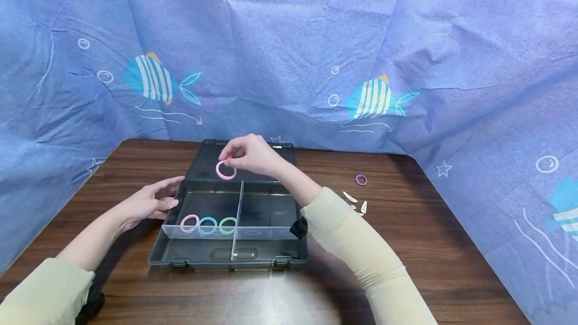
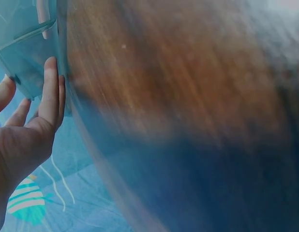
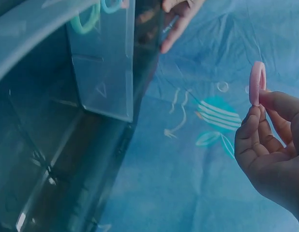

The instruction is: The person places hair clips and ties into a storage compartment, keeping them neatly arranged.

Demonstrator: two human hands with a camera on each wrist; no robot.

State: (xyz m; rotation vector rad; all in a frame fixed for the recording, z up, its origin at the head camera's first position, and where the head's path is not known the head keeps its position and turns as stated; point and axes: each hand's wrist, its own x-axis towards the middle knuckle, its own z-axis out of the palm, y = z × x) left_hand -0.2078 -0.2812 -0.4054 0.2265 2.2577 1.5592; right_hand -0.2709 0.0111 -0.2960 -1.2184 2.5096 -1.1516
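My right hand (image 1: 255, 154) pinches a pink hair tie (image 1: 217, 170) between thumb and fingertips, above the back left of a dark clear divided box (image 1: 266, 209). In the right wrist view the pink hair tie (image 3: 256, 82) stands upright in the fingertips. My left hand (image 1: 146, 202) touches the box's left side, its fingers fairly straight along the wall (image 2: 62, 43). A second pink hair tie (image 1: 181, 226), a blue one (image 1: 200, 230) and a green one (image 1: 221, 228) stand in a row against the divider in the left compartment.
The box's lid (image 1: 196, 167) lies folded back behind it. On the brown table (image 1: 406, 265), to the right, lie a purple hair tie (image 1: 356, 181) and several small hair clips (image 1: 349, 198), partly behind the right sleeve. A blue fish-print cloth (image 1: 280, 39) hangs behind the table.
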